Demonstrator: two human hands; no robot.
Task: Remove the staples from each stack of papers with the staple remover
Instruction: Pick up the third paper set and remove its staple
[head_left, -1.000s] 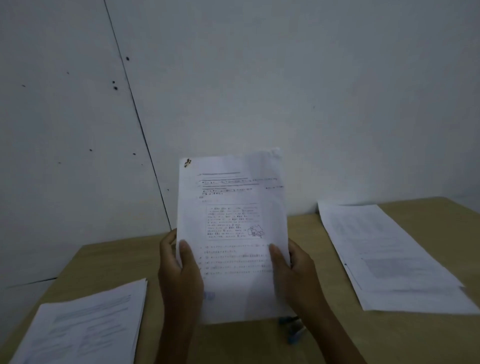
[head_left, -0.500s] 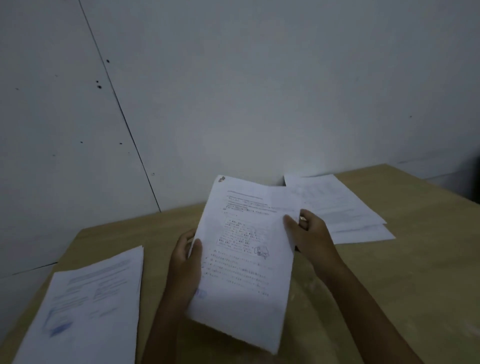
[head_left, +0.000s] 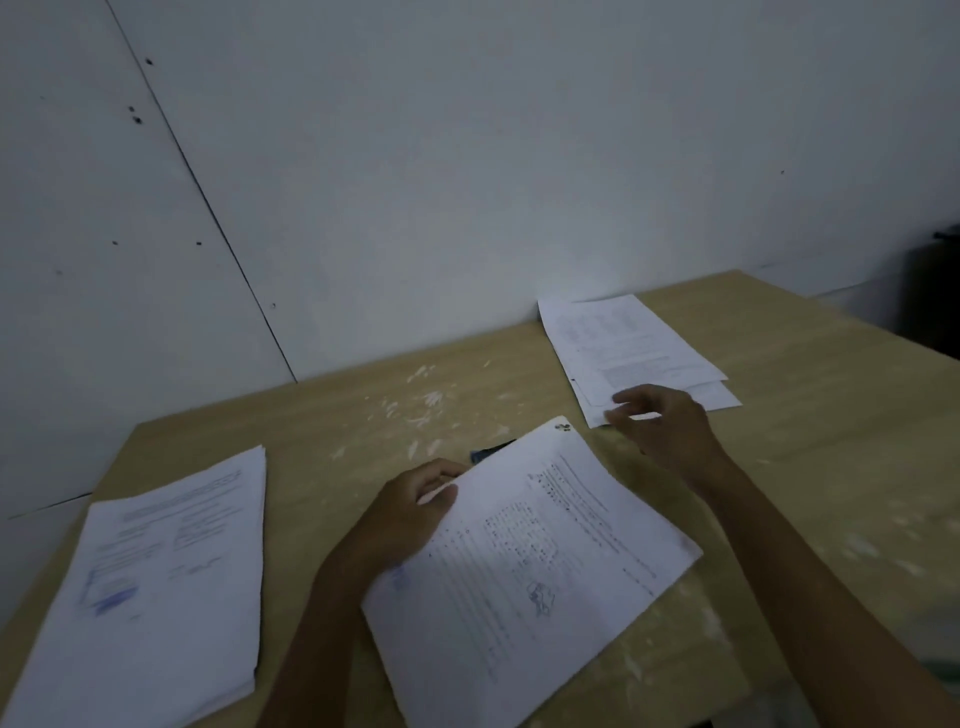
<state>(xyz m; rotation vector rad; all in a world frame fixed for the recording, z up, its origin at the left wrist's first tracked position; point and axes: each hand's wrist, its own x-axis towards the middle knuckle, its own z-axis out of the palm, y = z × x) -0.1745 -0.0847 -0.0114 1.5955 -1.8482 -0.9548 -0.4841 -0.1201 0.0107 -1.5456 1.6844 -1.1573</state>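
Note:
A stapled stack of printed papers lies tilted on the wooden table in front of me, its staples at the far corner. My left hand grips the stack's left edge, thumb on top. My right hand hovers off the paper near the staples, fingers loosely curled and holding nothing. A dark blue object, likely the staple remover, peeks out from behind the stack's far edge.
A thick pile of papers lies at the left of the table. Another pile sits at the far right by the white wall. Small white paper scraps litter the middle of the table.
The stack came down from upright in both hands to lying on the table. My right hand let go of it and moved right, toward the far pile.

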